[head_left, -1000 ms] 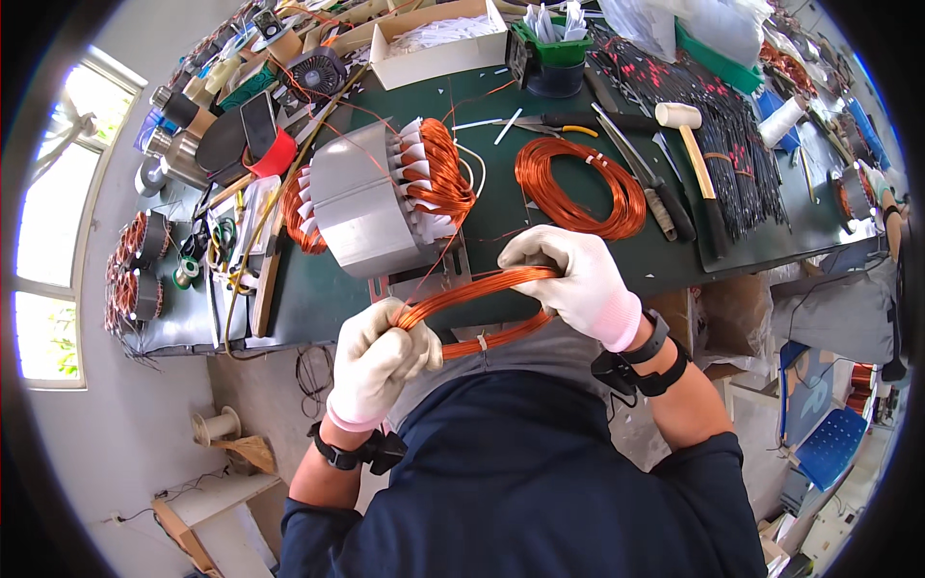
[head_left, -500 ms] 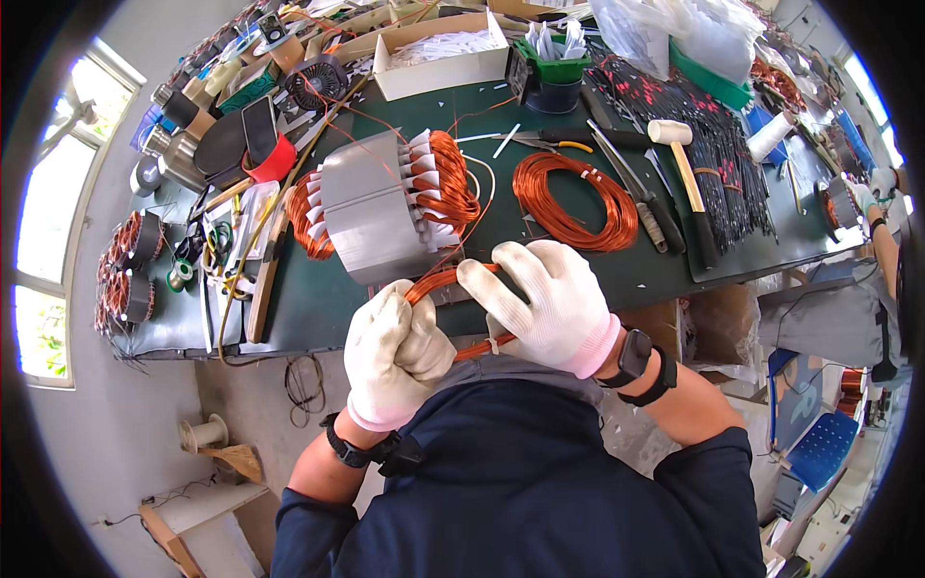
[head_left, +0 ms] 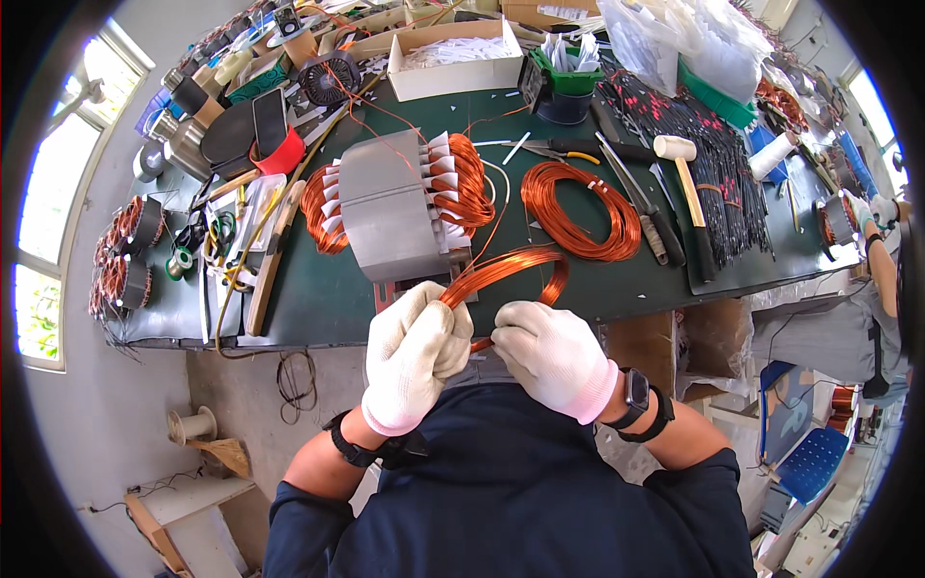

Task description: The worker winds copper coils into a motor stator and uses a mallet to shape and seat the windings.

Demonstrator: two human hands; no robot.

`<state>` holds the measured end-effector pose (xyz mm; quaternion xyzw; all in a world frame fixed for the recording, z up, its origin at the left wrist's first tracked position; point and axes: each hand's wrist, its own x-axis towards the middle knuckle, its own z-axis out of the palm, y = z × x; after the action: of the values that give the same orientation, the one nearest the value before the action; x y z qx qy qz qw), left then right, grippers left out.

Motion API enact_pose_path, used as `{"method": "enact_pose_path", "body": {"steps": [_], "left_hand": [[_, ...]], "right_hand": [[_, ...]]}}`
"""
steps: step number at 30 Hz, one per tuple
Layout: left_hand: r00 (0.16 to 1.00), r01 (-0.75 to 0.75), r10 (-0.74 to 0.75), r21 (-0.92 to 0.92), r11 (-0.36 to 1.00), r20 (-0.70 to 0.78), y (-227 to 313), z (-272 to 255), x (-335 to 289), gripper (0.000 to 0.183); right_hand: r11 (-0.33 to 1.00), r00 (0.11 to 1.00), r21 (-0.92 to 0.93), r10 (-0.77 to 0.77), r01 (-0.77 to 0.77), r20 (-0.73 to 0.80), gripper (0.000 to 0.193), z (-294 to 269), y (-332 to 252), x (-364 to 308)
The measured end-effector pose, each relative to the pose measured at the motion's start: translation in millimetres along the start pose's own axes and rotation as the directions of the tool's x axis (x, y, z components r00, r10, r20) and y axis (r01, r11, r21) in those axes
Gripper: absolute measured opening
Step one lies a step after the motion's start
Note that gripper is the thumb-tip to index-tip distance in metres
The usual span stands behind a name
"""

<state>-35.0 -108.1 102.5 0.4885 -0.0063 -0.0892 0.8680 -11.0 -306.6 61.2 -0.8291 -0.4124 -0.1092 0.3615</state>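
The left hand [head_left: 416, 356], gloved in white and low in the frame just left of centre, is closed in a fist around one end of a copper coil [head_left: 501, 267]. The right hand [head_left: 556, 358], gloved too, has its fingers curled in on the coil's lower right part, with little or no gap visible between thumb and fingers. The coil stands between the hands at the centre of the frame, its upper arc rising above them as an open loop.

Half a second ago the right hand lay over the coil with its fingers spread; now it is lower and drawn in, and the upper arc shows bare. The left hand appears slightly further right in the frame.

A dark-faced watch [head_left: 636, 388] sits on the right wrist. Above the hands, on the green bench [head_left: 328, 308], lies a grey stator core [head_left: 390, 217] with copper windings at both ends. Right of it rests a second copper coil [head_left: 621, 236], then a mallet [head_left: 687, 188] beside a bundle of black sleeves [head_left: 732, 183]. Farther back, at upper centre, are a white box [head_left: 458, 79] of paper strips and a green bin [head_left: 568, 79]. A pale mark on a blue-grey panel [head_left: 785, 429], lower right, is too small to read.
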Motion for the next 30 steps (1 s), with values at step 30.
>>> {"method": "enact_pose_path", "body": {"steps": [30], "left_hand": [[0.986,-0.151,0.154,0.056,0.987,-0.057,-1.2,-20.9,2.6,0.025]], "right_hand": [[0.381,0.318,-0.071,0.636,-0.922,-0.703,0.018,-163.4,137.0,-260.9]]}}
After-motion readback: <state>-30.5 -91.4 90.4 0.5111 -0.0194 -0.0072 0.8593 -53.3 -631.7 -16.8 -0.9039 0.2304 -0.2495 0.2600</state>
